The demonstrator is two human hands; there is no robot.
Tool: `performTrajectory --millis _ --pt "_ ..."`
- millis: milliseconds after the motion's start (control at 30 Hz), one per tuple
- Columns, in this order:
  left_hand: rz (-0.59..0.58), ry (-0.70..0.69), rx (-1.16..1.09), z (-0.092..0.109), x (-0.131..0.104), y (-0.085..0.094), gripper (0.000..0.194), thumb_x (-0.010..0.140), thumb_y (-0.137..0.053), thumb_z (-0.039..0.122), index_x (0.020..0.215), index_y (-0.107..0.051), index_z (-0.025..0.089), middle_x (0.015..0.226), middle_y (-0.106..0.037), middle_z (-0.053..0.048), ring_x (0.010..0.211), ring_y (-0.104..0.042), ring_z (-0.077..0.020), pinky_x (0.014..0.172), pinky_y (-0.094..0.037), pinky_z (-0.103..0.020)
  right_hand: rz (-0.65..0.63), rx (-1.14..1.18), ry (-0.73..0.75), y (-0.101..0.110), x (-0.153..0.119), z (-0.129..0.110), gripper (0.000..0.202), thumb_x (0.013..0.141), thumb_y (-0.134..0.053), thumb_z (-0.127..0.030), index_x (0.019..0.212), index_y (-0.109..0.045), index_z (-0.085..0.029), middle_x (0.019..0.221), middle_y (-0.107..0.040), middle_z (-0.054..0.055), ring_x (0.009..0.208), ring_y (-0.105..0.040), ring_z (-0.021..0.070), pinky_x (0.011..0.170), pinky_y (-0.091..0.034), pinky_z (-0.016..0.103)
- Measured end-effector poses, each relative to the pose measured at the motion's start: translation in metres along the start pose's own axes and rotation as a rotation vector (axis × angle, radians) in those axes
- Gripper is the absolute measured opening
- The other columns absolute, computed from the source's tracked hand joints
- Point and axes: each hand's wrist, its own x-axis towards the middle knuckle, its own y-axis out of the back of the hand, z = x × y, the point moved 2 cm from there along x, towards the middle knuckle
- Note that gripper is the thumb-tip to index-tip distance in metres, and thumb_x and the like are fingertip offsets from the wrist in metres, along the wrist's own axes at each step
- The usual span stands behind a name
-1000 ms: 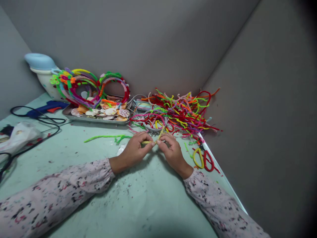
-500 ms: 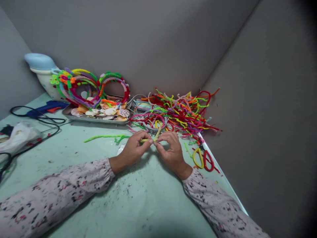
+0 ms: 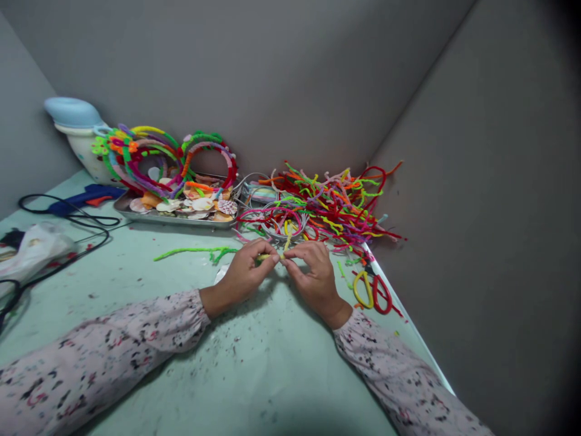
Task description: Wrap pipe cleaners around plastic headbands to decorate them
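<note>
Between my two hands is a yellow pipe cleaner (image 3: 288,240), with one end standing up toward the back. My left hand (image 3: 250,270) pinches it between thumb and forefinger. The thumb and fingertips of my right hand (image 3: 315,275) close on it just beside the left fingertips; part of it is hidden behind the fingers. A bright green pipe cleaner (image 3: 193,251) lies on the table left of my left hand. Yellow-and-red-handled scissors (image 3: 364,289) lie to the right of my right hand.
A metal tray (image 3: 181,222) of shells stands at the back left, with pipe-cleaner-wrapped rings (image 3: 158,134) on it. Behind my hands spreads a pile of coloured pipe cleaners (image 3: 336,200). A blue-lidded container (image 3: 77,115), black cable (image 3: 97,225) and white plastic bag (image 3: 43,249) are at left.
The upright end of the yellow pipe cleaner has swung slightly to the left and now stands straighter. Both hands stay in nearly the same place.
</note>
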Motion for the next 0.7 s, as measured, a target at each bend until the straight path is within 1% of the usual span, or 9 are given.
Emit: performTrajectory --millis 300,567,700 --pt "0.009 -0.008 0.021 0.0015 0.0005 0.0009 0.016 0.085 -0.053 0.028 0.076 -0.059 0.017 0.077 -0.059 -0.002 0.076 -0.054 -0.0163 0.071 -0.042 -0.028 -0.034 0.010 -0.028 -0.0011 -0.0002 0.0009 0.006 0.085 -0.062 -0.026 0.090 -0.064 -0.025 0.090 -0.066 0.003 0.092 -0.056 0.0211 0.088 -0.040 0.041" --pt "0.000 -0.014 0.035 0.0004 0.0004 0.0001 0.016 0.085 -0.053 0.027 0.075 -0.059 0.017 0.075 -0.058 -0.001 0.076 -0.054 -0.0164 0.071 -0.042 -0.028 -0.113 0.014 -0.057 -0.0023 0.0002 0.0009 0.004 0.088 -0.058 -0.026 0.087 -0.061 -0.024 0.087 -0.063 0.003 0.090 -0.053 0.0214 0.085 -0.040 0.039" --pt "-0.005 -0.019 0.032 -0.0001 -0.0001 0.0001 0.016 0.086 -0.053 0.027 0.075 -0.059 0.017 0.076 -0.058 -0.001 0.076 -0.054 -0.0162 0.071 -0.042 -0.029 -0.093 0.046 -0.056 -0.0020 -0.0001 0.0008 0.003 0.087 -0.059 -0.027 0.088 -0.061 -0.024 0.087 -0.063 0.003 0.090 -0.054 0.0211 0.085 -0.041 0.039"
